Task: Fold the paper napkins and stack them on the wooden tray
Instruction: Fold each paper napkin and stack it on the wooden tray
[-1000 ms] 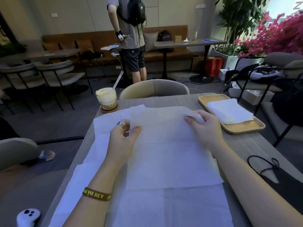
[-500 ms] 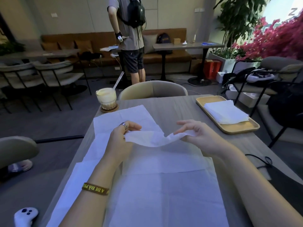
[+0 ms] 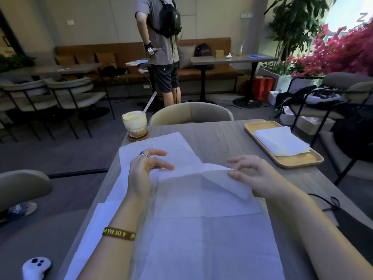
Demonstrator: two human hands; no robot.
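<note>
Top napkin (image 3: 201,190) lies on the bench between both hands, fold edge running left-right. Right hand (image 3: 254,176) pinches its turned-over corner; left hand (image 3: 144,170), fingers loosely spread, rests at left edge. Wooden tray (image 3: 298,160) far right

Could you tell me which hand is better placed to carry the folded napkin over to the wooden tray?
Probably the right hand: it pinches the napkin's folded corner and is nearer the wooden tray at the table's right. The left hand rests on its far side.
</note>
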